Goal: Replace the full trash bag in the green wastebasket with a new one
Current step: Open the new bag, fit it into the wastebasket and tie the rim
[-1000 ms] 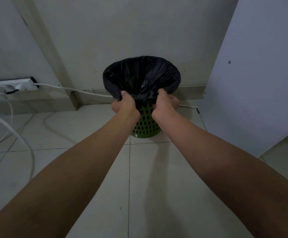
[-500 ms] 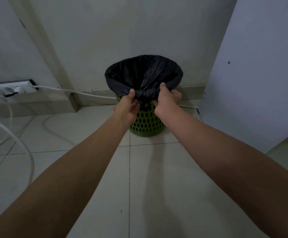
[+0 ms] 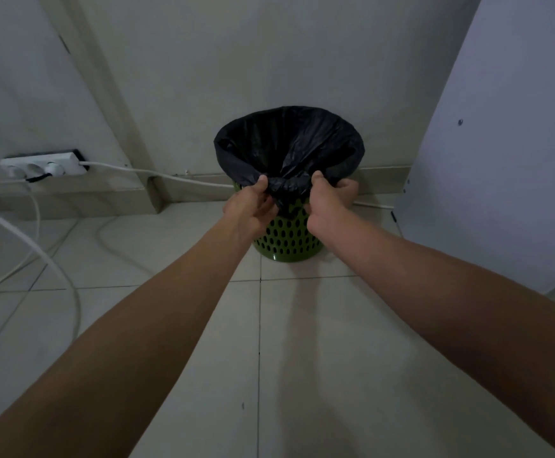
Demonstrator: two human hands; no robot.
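A green perforated wastebasket point(image 3: 287, 238) stands on the tiled floor against the wall. A black trash bag point(image 3: 289, 143) lines it, its mouth folded over the rim. At the near rim the bag's edge is bunched into a tight wad. My left hand point(image 3: 251, 206) pinches that wad from the left, thumb on top. My right hand point(image 3: 330, 200) grips it from the right. The bag's inside is dark and its contents cannot be made out.
A white power strip point(image 3: 43, 165) sits at the wall on the left, with white cables point(image 3: 157, 175) running to the basket and looping over the floor point(image 3: 71, 292). A white panel point(image 3: 501, 160) stands close on the right.
Both hands have gathered the bag's near edge upward into a bunch, baring more of the green basket wall below. The basket has stayed where it was.
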